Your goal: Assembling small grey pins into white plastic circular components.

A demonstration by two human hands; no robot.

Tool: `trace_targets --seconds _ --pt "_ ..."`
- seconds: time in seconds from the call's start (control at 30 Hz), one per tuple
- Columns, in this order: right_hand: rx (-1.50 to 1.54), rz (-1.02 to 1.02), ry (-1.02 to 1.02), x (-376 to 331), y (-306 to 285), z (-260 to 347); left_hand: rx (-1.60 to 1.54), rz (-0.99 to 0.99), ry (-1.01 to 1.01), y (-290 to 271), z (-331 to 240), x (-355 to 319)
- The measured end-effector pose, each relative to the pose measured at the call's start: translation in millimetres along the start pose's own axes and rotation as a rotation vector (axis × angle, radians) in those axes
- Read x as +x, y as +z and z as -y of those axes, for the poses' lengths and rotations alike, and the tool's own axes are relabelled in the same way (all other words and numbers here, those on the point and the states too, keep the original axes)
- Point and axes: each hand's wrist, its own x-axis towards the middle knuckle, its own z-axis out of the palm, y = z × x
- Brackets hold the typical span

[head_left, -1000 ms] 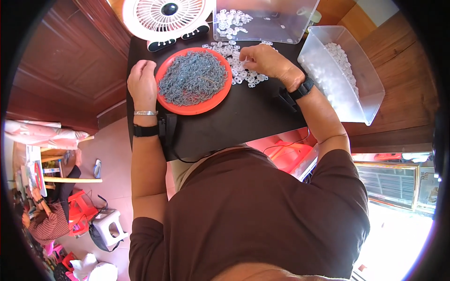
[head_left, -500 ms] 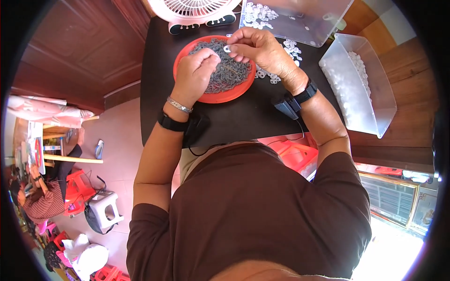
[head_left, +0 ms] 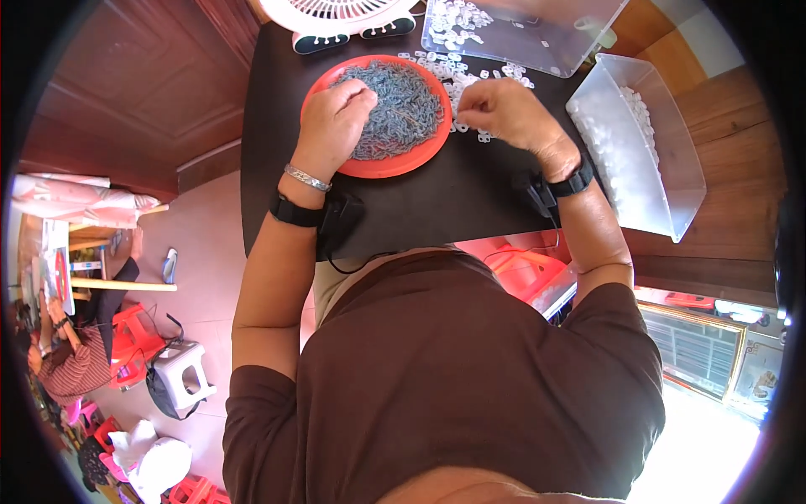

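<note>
The left hand [head_left: 334, 126] is laid curled on the grey pile [head_left: 395, 109] in the red plate [head_left: 382, 166]; the right hand [head_left: 504, 113] is pinched over white rings [head_left: 470, 80] near the counter's [head_left: 437, 210] far edge; what is gripped cannot be told.

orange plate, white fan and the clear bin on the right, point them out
orange plate [head_left: 395, 166], head view, bare near rim
white fan [head_left: 336, 12], head view, grille
clear bin [head_left: 672, 189], head view, right wall
</note>
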Motion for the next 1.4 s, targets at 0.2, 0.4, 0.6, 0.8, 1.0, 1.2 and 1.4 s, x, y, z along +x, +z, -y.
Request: trace_targets --seconds 0.2,0.4,0.6,0.8,1.0,1.2,1.4 --pt "-0.194 -0.008 -0.033 -5.4 18.6 -3.0 -0.020 0.026 0.021 5.6 1.4 0.9" --pt "-0.292 -0.021 -0.074 -2.1 23.2 -9.3 -0.006 0.045 -0.001 4.4 -1.8 0.7" --pt "-0.536 -0.104 -0.033 -2.3 20.2 -12.7 -0.034 0.046 -0.003 3.2 -1.3 0.6" --pt "-0.124 -0.083 0.007 -5.0 28.3 3.5 -0.052 0.048 -0.010 3.3 -0.9 0.1" --pt "-0.113 -0.071 0.105 1.4 34.6 -1.2 0.009 0.054 0.000 4.4 1.8 2.2" --pt "-0.186 -0.094 0.094 2.6 29.4 -7.7 -0.010 0.055 -0.011 4.5 -0.6 1.4" --pt "0.380 -0.154 -0.024 16.2 8.0 -2.2 -0.184 0.093 -0.037 6.2 -0.9 -1.1"
